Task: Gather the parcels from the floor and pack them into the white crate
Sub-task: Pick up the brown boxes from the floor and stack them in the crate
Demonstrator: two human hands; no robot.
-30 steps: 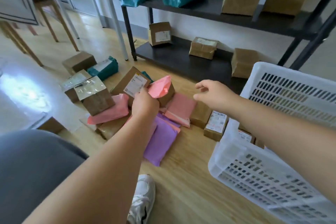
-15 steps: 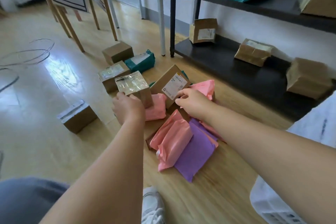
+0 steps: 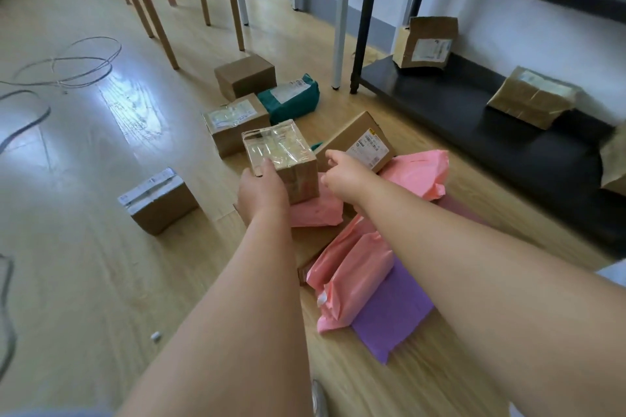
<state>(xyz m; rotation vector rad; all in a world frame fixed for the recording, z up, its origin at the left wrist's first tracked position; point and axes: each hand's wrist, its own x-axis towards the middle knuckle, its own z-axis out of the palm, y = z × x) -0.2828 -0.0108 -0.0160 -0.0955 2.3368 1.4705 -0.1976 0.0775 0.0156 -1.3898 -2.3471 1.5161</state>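
Two hands out front: the left hand [image 3: 262, 191] grips the taped box [image 3: 281, 159] at its near-left corner, thumb on top. The right hand [image 3: 345, 176] is loose-fingered just beside it, holding nothing. That box sits on a pink mailer [image 3: 315, 210] on the floor [image 3: 84, 247].

Taped box [image 3: 279, 154] upright on pink pkg [image 3: 315, 213].
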